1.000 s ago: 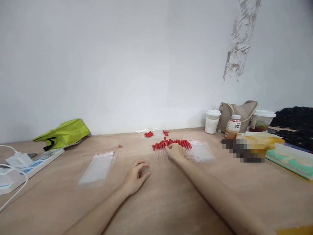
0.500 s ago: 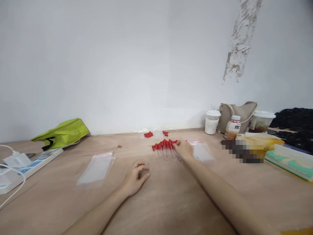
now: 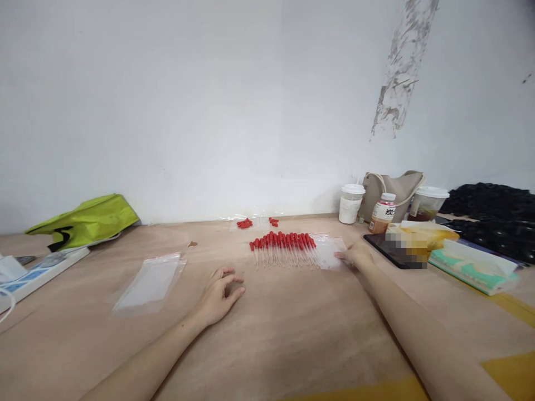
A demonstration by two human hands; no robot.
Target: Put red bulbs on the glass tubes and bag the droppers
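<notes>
A row of thin clear-stemmed droppers with red bulbs (image 3: pixel 284 242) lies side by side on the table, stems pointing toward me. To their right is a clear zip bag (image 3: pixel 329 257), partly under the droppers' right end. My right hand (image 3: pixel 357 256) is at this bag's right edge, its fingertips closed together on the plastic. Left of the middle, my left hand (image 3: pixel 219 298) rests on the table, fingers loosely curled and apart, holding nothing. Further left lie flat zip bags (image 3: pixel 150 283) with red seal lines. Behind the row are small red pieces (image 3: pixel 244 223) on clear plastic.
A cup with a white lid (image 3: pixel 351 205), a bottle (image 3: pixel 382 214), a beige bag (image 3: pixel 395 189) and a second cup (image 3: pixel 428 203) stand back right. Nearer are a dark phone (image 3: pixel 378 248) and a tissue pack (image 3: pixel 468 266). A power strip (image 3: pixel 45 275) and lime-green bag (image 3: pixel 87 221) lie left.
My right hand has left the right end of the dropper row and moved right to the zip bag's edge. The whole row now shows. My left hand keeps its pose; the view has turned slightly right.
</notes>
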